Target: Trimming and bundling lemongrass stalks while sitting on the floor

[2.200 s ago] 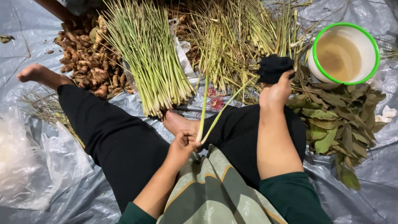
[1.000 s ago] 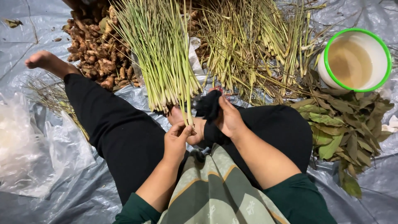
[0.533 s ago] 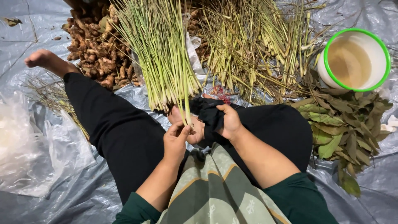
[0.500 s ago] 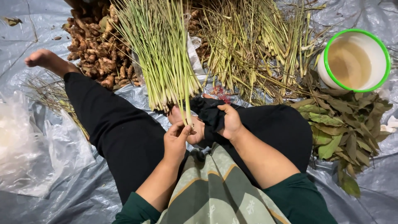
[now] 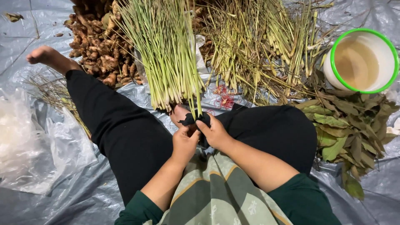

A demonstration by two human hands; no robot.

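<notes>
A: Where are the hands?

B: Both meet over the lap. The left hand [image 5: 184, 141] and the right hand [image 5: 214, 132] each pinch a piece of black cloth [image 5: 192, 120], wrapped around the base of a few lemongrass stalks [image 5: 194, 100] that stand up from the grip. The stalks lean against the big bundle of lemongrass [image 5: 164, 54] lying on the grey plastic sheet [image 5: 25, 41].

A: How would you handle that well?

B: I'd judge the cloth should stay snug near the thick root ends — fingertips close together, so the thin stalks don't slide out. Pulling evenly from both sides looks safer than tugging one way.

A: Any containers?

B: One — a white bucket [image 5: 389, 54] with a green rim, upper right, holding cloudy, brownish water. It stands just behind a heap of dried leaves [image 5: 350, 129].

A: Anything else?

B: A pile of knobbly brown roots [image 5: 98, 46] upper left, and a clear plastic bag [image 5: 29, 141] on the left; I cannot tell its contents.
</notes>
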